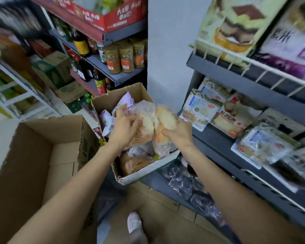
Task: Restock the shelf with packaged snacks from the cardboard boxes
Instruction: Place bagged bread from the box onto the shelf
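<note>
Shop shelving closes round me. Both my hands curl round clear bags of pale, soft bread: my left hand (126, 128) grips one bag (144, 120), my right hand (179, 132) the other (165, 118), above the open cardboard box (128, 97) of more packets. Beside it stands a bigger box (33, 150), seemingly empty. Right, the grey shelf (218, 138) carries packaged bread (199, 110); sauce bottles (80, 44) line the far racks.

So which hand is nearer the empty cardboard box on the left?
Left. The left hand holds bread bags just right of the empty box; the right hand is farther right.
</note>
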Action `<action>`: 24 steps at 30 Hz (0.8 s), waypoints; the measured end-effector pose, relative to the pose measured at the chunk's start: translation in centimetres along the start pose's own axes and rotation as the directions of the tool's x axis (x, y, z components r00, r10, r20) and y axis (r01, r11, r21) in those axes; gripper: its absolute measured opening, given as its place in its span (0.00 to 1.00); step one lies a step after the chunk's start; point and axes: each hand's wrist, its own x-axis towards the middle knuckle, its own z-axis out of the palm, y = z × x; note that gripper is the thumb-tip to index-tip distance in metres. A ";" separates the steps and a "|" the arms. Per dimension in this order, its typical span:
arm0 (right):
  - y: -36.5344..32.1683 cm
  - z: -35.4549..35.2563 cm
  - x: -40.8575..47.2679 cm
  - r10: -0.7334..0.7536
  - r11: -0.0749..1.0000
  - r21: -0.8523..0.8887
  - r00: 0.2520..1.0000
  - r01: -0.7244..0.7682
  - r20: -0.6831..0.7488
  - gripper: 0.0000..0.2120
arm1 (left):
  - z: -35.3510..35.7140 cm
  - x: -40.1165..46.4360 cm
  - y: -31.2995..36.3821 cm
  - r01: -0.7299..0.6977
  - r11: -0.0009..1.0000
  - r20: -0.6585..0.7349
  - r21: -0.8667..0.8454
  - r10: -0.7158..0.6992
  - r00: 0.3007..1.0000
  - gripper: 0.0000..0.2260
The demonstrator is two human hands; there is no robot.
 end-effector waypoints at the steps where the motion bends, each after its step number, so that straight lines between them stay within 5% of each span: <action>1: -0.3 -1.5 -1.0 -0.054 0.998 0.029 0.998 0.054 -0.014 0.30 | -0.5 -1.4 1.8 -0.018 0.997 -0.032 -0.076 0.016 0.999 0.14; 7: -1.8 -10.4 -8.4 -0.387 0.915 0.119 0.922 0.387 -0.023 0.30 | -1.1 -9.2 10.2 -0.120 0.962 -0.295 -0.246 0.044 0.955 0.13; 14: -2.2 -20.1 -17.9 -0.451 0.800 0.401 0.888 0.446 -0.088 0.29 | -1.5 -15.5 20.0 -0.269 0.916 -0.664 -0.296 0.005 0.748 0.19; 24: 3.5 -36.2 -28.4 -0.219 0.669 0.615 0.901 0.418 -0.374 0.22 | 2.8 -22.1 36.3 -0.536 0.836 -0.565 -0.118 0.387 0.729 0.18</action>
